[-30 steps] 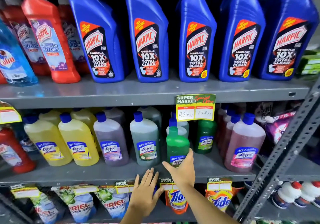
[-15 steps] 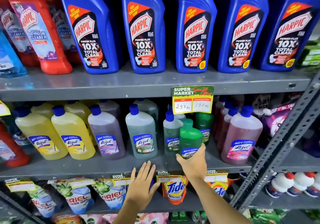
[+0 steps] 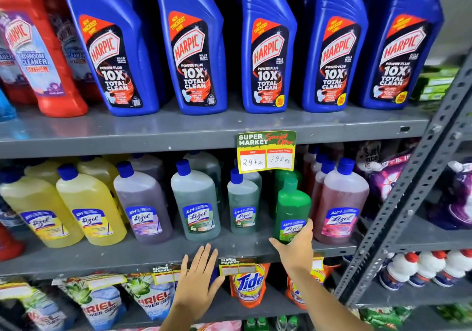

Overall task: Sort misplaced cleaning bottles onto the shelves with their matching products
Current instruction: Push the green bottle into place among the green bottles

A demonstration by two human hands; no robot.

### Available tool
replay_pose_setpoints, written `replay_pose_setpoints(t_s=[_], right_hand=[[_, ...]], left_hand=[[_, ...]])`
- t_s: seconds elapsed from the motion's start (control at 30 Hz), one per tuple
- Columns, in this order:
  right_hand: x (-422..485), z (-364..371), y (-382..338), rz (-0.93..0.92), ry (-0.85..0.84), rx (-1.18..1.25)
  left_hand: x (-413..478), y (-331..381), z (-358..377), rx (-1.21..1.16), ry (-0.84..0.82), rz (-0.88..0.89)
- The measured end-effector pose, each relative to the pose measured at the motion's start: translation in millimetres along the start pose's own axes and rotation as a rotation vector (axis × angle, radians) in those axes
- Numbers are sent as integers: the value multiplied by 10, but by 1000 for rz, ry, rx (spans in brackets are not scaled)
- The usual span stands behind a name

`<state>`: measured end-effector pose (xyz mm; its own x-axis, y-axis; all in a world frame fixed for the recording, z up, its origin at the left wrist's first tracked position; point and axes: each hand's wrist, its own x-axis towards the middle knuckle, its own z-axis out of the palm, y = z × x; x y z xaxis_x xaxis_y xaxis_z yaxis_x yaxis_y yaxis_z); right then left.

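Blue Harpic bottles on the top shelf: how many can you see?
5, in a front row: far left, next, centre, then, far right. More may stand hidden behind them.

The tops of the blue Harpic bottles point(image 3: 268, 49) run off the upper edge. The right hand point(image 3: 296, 246) covers the foot of the green bottle point(image 3: 292, 203), so its contact with the middle shelf point(image 3: 102, 256) cannot be told. A price tag point(image 3: 266, 151) hides the darker green bottles point(image 3: 282, 177) behind. The red bottle point(image 3: 9, 241) at far left is cut by the frame. The lower shelf tags point(image 3: 237, 266) are too blurred to read.
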<state>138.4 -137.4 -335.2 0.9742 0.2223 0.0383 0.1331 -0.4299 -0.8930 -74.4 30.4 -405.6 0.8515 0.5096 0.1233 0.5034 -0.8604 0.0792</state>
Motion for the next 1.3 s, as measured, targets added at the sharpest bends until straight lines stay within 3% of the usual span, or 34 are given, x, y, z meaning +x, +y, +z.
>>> replay_pose_setpoints(t_s=[0.43,1.07,1.2,1.3], right_hand=[[263,33,83,-27,-69,-9],[348,37,65,-55,-111,-20],[129,-54,74,-126,-126,-126],[-257,-109,115,-333,-22,-189]], left_hand=[[27,21,49,41,78,4],[-4,15,-48,-1,-59,44],[-11,49,-155,19,-63,58],[-94,67,-270,5,19,59]])
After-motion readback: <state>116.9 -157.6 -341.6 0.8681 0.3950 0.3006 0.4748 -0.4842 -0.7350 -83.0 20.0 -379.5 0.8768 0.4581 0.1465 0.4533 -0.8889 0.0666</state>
